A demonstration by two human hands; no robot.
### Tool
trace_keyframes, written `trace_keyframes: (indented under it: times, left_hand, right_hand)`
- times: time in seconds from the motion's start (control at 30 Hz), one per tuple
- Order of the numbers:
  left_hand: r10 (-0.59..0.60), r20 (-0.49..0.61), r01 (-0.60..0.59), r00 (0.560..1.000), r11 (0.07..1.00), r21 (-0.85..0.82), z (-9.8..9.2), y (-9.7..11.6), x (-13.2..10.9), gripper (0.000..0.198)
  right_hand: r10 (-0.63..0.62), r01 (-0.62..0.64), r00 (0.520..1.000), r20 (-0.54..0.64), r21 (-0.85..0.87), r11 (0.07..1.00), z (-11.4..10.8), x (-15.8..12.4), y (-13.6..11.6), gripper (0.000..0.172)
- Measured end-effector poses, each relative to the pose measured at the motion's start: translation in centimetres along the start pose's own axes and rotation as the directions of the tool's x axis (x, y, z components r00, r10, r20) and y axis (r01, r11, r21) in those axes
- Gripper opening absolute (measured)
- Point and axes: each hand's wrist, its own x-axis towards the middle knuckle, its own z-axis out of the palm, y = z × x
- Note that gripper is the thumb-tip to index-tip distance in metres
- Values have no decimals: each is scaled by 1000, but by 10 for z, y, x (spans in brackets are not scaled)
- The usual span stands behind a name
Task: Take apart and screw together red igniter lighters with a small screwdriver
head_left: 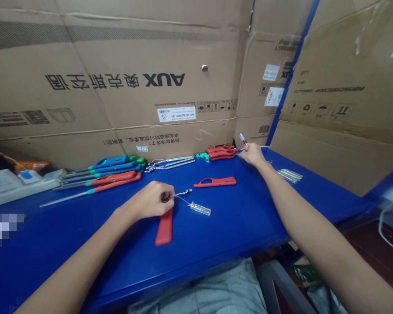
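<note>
My left hand [157,198] is closed around the upper end of a red handle piece [164,229] near the middle of the blue table [196,248]. Thin wires run from its fingers to a small clear part [201,209] lying just to the right. Farther back lies a red lighter-shaped shell [215,182]. My right hand [253,154] is reached out to the back right, fingers pinched together, with a pen-like item [243,139] sticking up from them. Beside its fingertips rests a pile of red shells [222,152]; small green pieces [204,157] lie left of that pile.
Blue and red long-nosed lighters [114,174] lie at the back left beside a white power strip [26,187]. Metal rods with wires [172,163] are at the back middle, several clear parts [290,175] at the right. Cardboard walls [118,52] enclose the back and right.
</note>
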Motion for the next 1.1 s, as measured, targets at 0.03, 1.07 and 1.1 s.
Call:
trace_keyframes:
  times: [0.03, 1.07, 1.1]
  left_hand:
    - [6, -21, -5, 1000, 1000, 17, -1, 0, 0, 12]
    - [-34, -101, 53, 994, 980, 191, 2, -16, 5, 17]
    - [-33, -116, 57, 993, 977, 207, 2, -16, 5, 16]
  right_hand:
    - [45, -45, 999, -12, -4, 999, 0, 4, 10, 15]
    - [-681, 478, 538, 497, 485, 732, 19, -113, -109, 50]
    - [-691, 533, 490, 532, 444, 720, 22, -124, -114, 53]
